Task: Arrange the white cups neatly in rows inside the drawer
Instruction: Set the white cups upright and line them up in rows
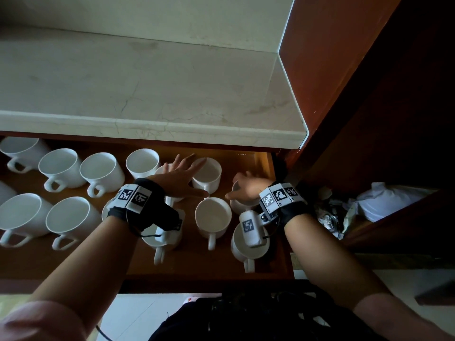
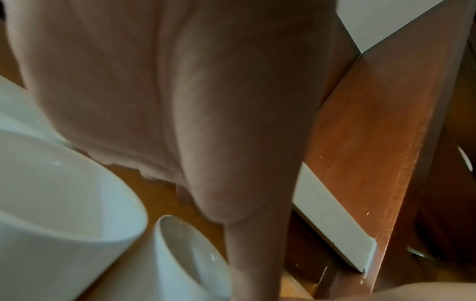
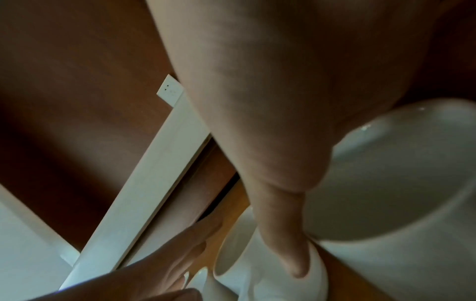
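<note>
Several white cups stand in the open wooden drawer [image 1: 192, 262], in a back row [image 1: 101, 173] and a front row [image 1: 70, 219]. My left hand [image 1: 183, 177] is spread flat, fingers straight, over a partly hidden cup [image 1: 161, 169], with its fingertips by the upright cup [image 1: 208, 173] at the back. The left wrist view shows that hand's palm [image 2: 180, 101] above two cups [image 2: 64, 203]. My right hand [image 1: 242, 189] is cupped over another cup [image 1: 243, 207] near the drawer's right wall, fingers curled over its far rim. The right wrist view shows this cup [image 3: 386, 203] under the palm [image 3: 270, 122].
A pale marble countertop [image 1: 147, 82] overhangs the back of the drawer. A dark wooden cabinet side [image 1: 344, 70] rises on the right. Lower right, a recess holds white bags and clutter [image 1: 384, 200]. More cups [image 1: 213, 216] stand just before my wrists.
</note>
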The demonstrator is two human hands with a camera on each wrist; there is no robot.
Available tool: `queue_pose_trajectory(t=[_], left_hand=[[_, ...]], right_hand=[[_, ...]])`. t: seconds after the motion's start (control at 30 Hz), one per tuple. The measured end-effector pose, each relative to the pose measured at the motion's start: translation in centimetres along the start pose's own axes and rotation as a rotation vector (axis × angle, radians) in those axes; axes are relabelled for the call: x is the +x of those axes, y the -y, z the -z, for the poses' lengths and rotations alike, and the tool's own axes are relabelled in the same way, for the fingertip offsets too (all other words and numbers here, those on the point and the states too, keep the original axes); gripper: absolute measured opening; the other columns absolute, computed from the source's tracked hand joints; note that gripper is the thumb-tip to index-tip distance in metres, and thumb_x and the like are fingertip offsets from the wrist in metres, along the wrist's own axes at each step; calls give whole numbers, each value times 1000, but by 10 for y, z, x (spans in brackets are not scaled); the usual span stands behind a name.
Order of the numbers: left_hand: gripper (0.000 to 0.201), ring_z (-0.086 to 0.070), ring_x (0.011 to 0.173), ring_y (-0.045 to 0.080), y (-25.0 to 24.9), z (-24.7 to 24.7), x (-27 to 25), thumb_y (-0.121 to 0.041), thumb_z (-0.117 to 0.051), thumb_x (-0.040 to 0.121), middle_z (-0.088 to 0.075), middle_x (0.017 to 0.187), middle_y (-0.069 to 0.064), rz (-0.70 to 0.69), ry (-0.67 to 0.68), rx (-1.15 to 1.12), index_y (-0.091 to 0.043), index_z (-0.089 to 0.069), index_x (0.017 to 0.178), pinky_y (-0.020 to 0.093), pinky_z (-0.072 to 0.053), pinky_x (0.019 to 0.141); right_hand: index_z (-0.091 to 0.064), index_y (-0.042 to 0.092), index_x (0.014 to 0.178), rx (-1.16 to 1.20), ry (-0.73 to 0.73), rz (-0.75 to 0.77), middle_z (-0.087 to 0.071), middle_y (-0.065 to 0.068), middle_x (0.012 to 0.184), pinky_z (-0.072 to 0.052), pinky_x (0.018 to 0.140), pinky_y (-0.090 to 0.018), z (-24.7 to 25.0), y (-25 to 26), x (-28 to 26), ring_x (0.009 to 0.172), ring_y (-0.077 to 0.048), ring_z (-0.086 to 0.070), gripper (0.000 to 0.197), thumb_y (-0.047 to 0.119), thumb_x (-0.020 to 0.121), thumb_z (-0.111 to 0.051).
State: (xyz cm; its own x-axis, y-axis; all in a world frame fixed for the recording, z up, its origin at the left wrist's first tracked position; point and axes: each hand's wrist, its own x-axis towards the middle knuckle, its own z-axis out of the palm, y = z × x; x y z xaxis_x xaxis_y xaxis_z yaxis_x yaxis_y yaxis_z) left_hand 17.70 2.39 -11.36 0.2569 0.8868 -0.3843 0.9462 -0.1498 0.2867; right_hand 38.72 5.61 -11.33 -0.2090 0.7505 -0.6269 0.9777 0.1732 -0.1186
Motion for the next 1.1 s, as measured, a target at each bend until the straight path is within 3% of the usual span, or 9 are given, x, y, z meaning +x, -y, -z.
queue_pose_trajectory(t=[0.17, 0.27, 0.37, 0.43, 0.63, 0.7, 0.8, 0.93, 1.1], left_hand=[[89, 0, 147, 30, -6, 6, 0, -48, -66, 82, -3, 159, 8, -105, -128, -158, -27, -15, 152, 51, -15, 116], [70, -22, 141, 28, -9, 7, -2, -39, -70, 82, -25, 154, 9, -184, -246, -165, -20, -41, 143, 40, -26, 111], [44, -55, 109, 7, -17, 8, -6, -29, -73, 81, -58, 128, 2, -264, -316, -266, -16, -62, 122, 10, -38, 86], [31, -61, 88, -9, -21, 8, -8, -21, -73, 83, -68, 109, -3, -283, -203, -345, -15, -67, 113, 1, -41, 74], [36, -62, 92, -1, -31, 3, -9, -20, -69, 86, -68, 110, -7, -304, 120, -196, -20, -62, 121, 4, -41, 78], [39, -62, 100, 7, -35, 3, -7, -19, -69, 86, -68, 115, -2, -322, 113, -82, -20, -61, 124, 12, -38, 83], [39, -61, 103, 10, -39, 2, -4, -15, -65, 88, -67, 116, -1, -325, 81, 33, -22, -61, 126, 10, -32, 81], [36, -60, 111, 14, -39, -1, 0, -13, -60, 91, -67, 119, 1, -331, 83, 74, -20, -62, 126, 18, -38, 88], [32, -61, 105, 16, -34, 0, 2, -13, -58, 91, -69, 112, 4, -376, 116, 118, -17, -65, 123, 17, -38, 86]], right_hand=[[-23, 17, 147, 154, -37, -58, -17, -13, 153, -29, 109, -49, -4, 1, 4, 140, -35, -20, 80, 61, 85, -51], [-27, 20, 145, 170, -74, -62, -20, -12, 151, -26, 111, -47, -10, -2, 5, 140, -34, -19, 78, 64, 84, -50], [-33, 21, 142, 189, -100, -47, -25, -11, 149, -27, 110, -47, -12, -4, 5, 139, -32, -23, 77, 66, 82, -51], [-35, 22, 140, 194, -104, -40, -25, -11, 148, -27, 110, -46, -12, -5, 4, 138, -32, -23, 75, 65, 82, -52], [-44, 23, 129, 211, -137, -2, -33, -8, 138, -28, 105, -43, -14, -7, 4, 132, -30, -29, 64, 64, 81, -55], [-44, 22, 128, 217, -133, 7, -35, -9, 136, -31, 104, -44, -14, -8, 5, 130, -30, -32, 64, 65, 81, -55], [-45, 22, 126, 234, -129, 19, -37, -8, 133, -33, 104, -44, -14, -10, 6, 128, -29, -35, 64, 65, 80, -55], [-46, 22, 126, 226, -124, 6, -37, -8, 133, -34, 100, -43, -14, -10, 7, 127, -30, -35, 66, 67, 79, -55], [-44, 21, 128, 234, -115, 8, -36, -9, 135, -37, 100, -44, -14, -9, 8, 126, -30, -36, 67, 66, 80, -55]])
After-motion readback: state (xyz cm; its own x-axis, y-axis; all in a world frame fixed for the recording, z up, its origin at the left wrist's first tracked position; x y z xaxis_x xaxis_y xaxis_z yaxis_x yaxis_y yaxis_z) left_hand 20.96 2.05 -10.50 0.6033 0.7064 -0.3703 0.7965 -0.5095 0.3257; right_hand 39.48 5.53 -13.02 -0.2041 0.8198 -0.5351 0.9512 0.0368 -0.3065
